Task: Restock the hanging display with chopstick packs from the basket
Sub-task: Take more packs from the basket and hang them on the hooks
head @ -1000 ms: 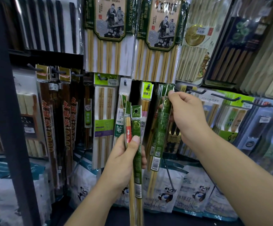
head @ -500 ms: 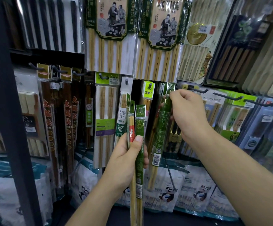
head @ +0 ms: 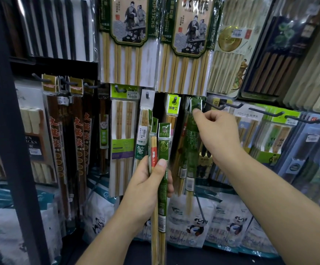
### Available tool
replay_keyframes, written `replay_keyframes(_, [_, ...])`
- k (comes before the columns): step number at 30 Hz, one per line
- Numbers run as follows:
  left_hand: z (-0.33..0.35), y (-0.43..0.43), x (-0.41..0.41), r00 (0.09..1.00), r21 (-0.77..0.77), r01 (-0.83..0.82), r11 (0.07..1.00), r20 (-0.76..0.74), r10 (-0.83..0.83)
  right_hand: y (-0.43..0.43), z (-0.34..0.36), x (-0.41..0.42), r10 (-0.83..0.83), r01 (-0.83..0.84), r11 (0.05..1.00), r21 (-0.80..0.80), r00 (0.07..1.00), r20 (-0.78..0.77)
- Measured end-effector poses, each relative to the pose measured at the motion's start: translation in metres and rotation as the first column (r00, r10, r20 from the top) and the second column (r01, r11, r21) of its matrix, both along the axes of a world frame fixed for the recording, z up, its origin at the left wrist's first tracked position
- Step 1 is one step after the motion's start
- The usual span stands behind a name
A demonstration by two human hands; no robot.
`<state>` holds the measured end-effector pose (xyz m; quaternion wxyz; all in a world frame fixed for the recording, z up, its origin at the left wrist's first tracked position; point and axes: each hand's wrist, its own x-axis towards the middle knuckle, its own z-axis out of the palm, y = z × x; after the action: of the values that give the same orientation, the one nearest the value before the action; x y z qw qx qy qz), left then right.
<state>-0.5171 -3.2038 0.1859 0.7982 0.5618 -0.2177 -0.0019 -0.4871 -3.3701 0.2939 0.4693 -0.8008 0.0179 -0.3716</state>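
My left hand (head: 151,180) grips a bunch of narrow chopstick packs (head: 162,188) upright in front of the display; the front one has a green sleeve, and one behind it shows a red label. My right hand (head: 215,133) is raised to the right of them, thumb and forefinger pinching the green header of a hanging green chopstick pack (head: 190,146) at the hook (head: 215,106). More green packs hang behind it on the same hook. No basket is in view.
Rows of chopstick packs hang on black pegs (head: 266,111) all across the display. A dark shelf post (head: 6,131) rises at the left. White panda-print bags (head: 195,226) line the bottom. Large bamboo chopstick packs (head: 128,44) hang above.
My right hand has slid up the hanging green pack to its header at the hook. The left hand has held its bunch nearly still.
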Motion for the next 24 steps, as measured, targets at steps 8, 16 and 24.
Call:
replay_keyframes(8, [0.001, -0.002, -0.001, 1.0, 0.003, -0.012, 1.0, 0.02, 0.012, 0.007, -0.021, -0.023, 0.053, -0.051, 0.996, 0.08, 0.998, -0.031])
replay_keyframes(16, [0.0, -0.007, -0.004, 0.998, 0.009, -0.05, 0.999, 0.034, 0.05, 0.032, -0.023, -0.044, 0.252, -0.253, 0.966, -0.048, 0.967, -0.036])
replay_keyframes(24, [0.002, -0.003, -0.004, 0.999, 0.031, -0.019, 0.999, -0.031, 0.02, 0.012, 0.01, -0.024, 0.124, -0.128, 0.975, 0.18, 0.992, 0.031])
